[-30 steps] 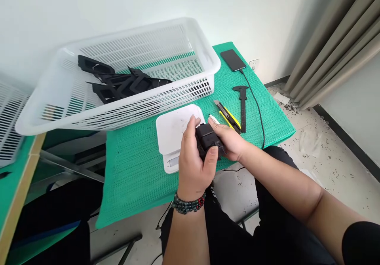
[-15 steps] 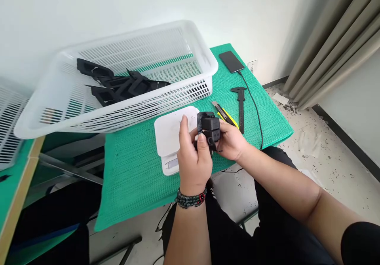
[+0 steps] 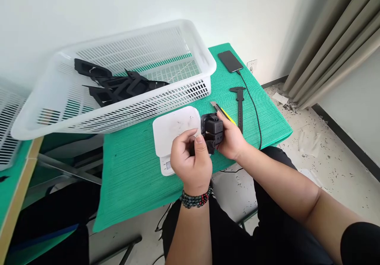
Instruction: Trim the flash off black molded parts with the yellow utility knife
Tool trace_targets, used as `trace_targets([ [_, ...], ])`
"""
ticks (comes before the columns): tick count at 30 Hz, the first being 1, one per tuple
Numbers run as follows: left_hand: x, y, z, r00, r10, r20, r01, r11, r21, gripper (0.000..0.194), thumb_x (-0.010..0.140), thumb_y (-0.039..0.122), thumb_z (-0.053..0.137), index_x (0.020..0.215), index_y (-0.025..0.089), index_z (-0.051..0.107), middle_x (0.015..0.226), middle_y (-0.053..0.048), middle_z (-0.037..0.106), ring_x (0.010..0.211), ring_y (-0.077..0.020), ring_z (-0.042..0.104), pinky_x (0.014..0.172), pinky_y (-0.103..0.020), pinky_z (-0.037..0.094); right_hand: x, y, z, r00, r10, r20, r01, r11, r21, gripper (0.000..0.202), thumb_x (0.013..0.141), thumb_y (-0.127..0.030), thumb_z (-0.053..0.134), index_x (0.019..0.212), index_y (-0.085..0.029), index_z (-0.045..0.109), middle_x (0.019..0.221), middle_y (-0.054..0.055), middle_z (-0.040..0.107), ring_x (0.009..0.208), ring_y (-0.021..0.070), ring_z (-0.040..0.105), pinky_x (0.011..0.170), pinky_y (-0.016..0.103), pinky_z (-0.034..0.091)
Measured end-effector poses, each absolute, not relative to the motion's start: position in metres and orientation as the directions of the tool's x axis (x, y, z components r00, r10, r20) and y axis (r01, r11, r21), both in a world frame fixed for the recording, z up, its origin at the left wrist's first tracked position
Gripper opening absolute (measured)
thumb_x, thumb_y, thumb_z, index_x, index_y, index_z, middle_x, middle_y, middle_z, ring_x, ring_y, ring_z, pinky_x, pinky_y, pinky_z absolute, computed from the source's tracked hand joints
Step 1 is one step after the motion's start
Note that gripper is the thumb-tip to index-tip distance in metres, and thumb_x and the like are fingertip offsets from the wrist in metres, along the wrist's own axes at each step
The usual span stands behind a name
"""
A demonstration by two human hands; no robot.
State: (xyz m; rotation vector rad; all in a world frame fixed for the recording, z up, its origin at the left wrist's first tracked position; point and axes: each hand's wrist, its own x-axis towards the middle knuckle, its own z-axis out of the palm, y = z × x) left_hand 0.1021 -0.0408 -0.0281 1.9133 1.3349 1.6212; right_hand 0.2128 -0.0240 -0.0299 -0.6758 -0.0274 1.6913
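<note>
A black plastic part [image 3: 214, 127] with blocky sections is held over the near edge of the green-covered table, beside the white scale [image 3: 175, 128]. My right hand [image 3: 233, 138] grips its right side. My left hand [image 3: 192, 158] is at its lower left, fingers curled and thumb near the part; something dark shows between the fingers, too hidden to make out. Small dark shavings lie on the scale's plate. Just behind my right hand is a yellow and black utility knife [image 3: 224, 112], with a black caliper [image 3: 240, 106] to its right.
A white perforated basket [image 3: 133, 112] holding several black parts [image 3: 118, 85] stands at the back left. A phone [image 3: 230, 61] with a black cable [image 3: 252, 99] lies at the back right. Another basket [image 3: 8, 126] shows at the left edge. Scraps litter the floor at right.
My left hand's raised index finger has curled down, and the hand has shifted left off the part's upper side. The black part has moved slightly right with my right hand, whose fingers cover more of its edge.
</note>
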Motion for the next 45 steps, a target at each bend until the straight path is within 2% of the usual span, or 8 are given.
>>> trace_targets([
  [4, 0.103, -0.041, -0.027, -0.142, 0.691, 0.709, 0.443, -0.596, 0.670, 0.022, 0.096, 0.035, 0.063, 0.107, 0.016, 0.065, 0.086, -0.003, 0.061, 0.078, -0.0164, 0.062, 0.077, -0.033, 0.054, 0.202, -0.026, -0.036, -0.044, 0.916, -0.400, -0.874, -0.229, -0.429, 0.029, 0.090, -0.046, 0.073, 0.080, -0.020, 0.065, 0.067, -0.004, 0.066, 0.060, 0.0123, 0.059, 0.060, 0.024, 0.049],
  [7, 0.103, -0.041, -0.028, -0.026, 0.703, 0.710, 0.495, -0.608, 0.620, 0.033, 0.101, 0.037, 0.055, 0.124, 0.016, 0.061, 0.117, -0.014, 0.064, 0.112, -0.0259, 0.063, 0.101, -0.045, 0.051, 0.191, -0.030, -0.039, -0.018, 0.936, -0.350, -0.849, -0.199, -0.489, 0.033, 0.084, -0.051, 0.077, 0.080, -0.021, 0.064, 0.066, -0.004, 0.063, 0.063, 0.0130, 0.058, 0.066, 0.025, 0.050],
  [11, 0.100, -0.041, -0.030, 0.066, 0.731, 0.679, 0.514, -0.608, 0.605, 0.047, 0.107, 0.044, 0.038, 0.142, 0.017, 0.053, 0.150, -0.019, 0.051, 0.145, -0.0307, 0.045, 0.123, -0.053, 0.034, 0.182, -0.038, -0.037, 0.038, 0.982, -0.185, -0.737, -0.098, -0.669, 0.042, 0.082, -0.063, 0.073, 0.077, -0.022, 0.062, 0.068, -0.003, 0.059, 0.069, 0.0152, 0.056, 0.070, 0.029, 0.049],
  [17, 0.096, -0.045, -0.027, -0.089, 0.750, 0.656, 0.332, -0.598, 0.729, 0.051, 0.108, 0.050, 0.033, 0.145, 0.023, 0.054, 0.152, -0.015, 0.053, 0.140, -0.0309, 0.054, 0.112, -0.052, 0.049, 0.176, -0.050, -0.033, 0.034, 0.995, 0.097, -0.384, 0.103, -0.918, 0.053, 0.093, -0.068, 0.052, 0.066, -0.023, 0.046, 0.064, -0.004, 0.042, 0.064, 0.0133, 0.040, 0.059, 0.029, 0.038],
  [24, 0.086, -0.043, -0.009, -0.197, 0.798, 0.569, 0.169, -0.544, 0.822, 0.046, 0.110, 0.044, 0.025, 0.133, 0.030, 0.061, 0.142, -0.012, 0.061, 0.127, -0.0323, 0.066, 0.106, -0.063, 0.054, 0.165, -0.061, -0.034, -0.009, 0.981, 0.196, -0.029, 0.195, -0.980, 0.047, 0.102, -0.053, 0.043, 0.065, -0.024, 0.036, 0.060, -0.006, 0.037, 0.058, 0.0117, 0.035, 0.056, 0.029, 0.029],
  [31, 0.102, -0.049, -0.020, -0.170, 0.800, 0.576, 0.173, -0.551, 0.816, 0.045, 0.109, 0.043, 0.033, 0.142, 0.022, 0.056, 0.146, -0.015, 0.059, 0.127, -0.0298, 0.065, 0.108, -0.055, 0.054, 0.169, -0.057, -0.038, 0.168, 0.959, 0.228, -0.058, 0.241, -0.969, 0.050, 0.100, -0.058, 0.043, 0.064, -0.025, 0.032, 0.059, -0.006, 0.034, 0.057, 0.0120, 0.033, 0.055, 0.029, 0.029],
  [37, 0.118, -0.057, -0.032, -0.037, 0.797, 0.602, 0.168, -0.589, 0.790, 0.052, 0.109, 0.039, 0.037, 0.159, 0.023, 0.039, 0.155, -0.015, 0.052, 0.142, -0.0279, 0.054, 0.119, -0.050, 0.045, 0.181, -0.049, -0.031, 0.364, 0.902, 0.231, -0.199, 0.318, -0.927, 0.055, 0.097, -0.067, 0.045, 0.063, -0.026, 0.032, 0.060, -0.005, 0.032, 0.057, 0.0130, 0.030, 0.053, 0.030, 0.031],
  [45, 0.127, -0.063, -0.036, -0.072, 0.862, 0.501, 0.169, -0.484, 0.858, 0.055, 0.109, 0.046, 0.036, 0.152, 0.016, 0.050, 0.153, -0.016, 0.056, 0.145, -0.0254, 0.052, 0.122, -0.042, 0.042, 0.185, -0.042, -0.032, 0.479, 0.868, 0.129, -0.303, 0.301, -0.904, 0.056, 0.094, -0.070, 0.048, 0.064, -0.026, 0.031, 0.062, -0.005, 0.028, 0.057, 0.0126, 0.028, 0.051, 0.028, 0.034],
])
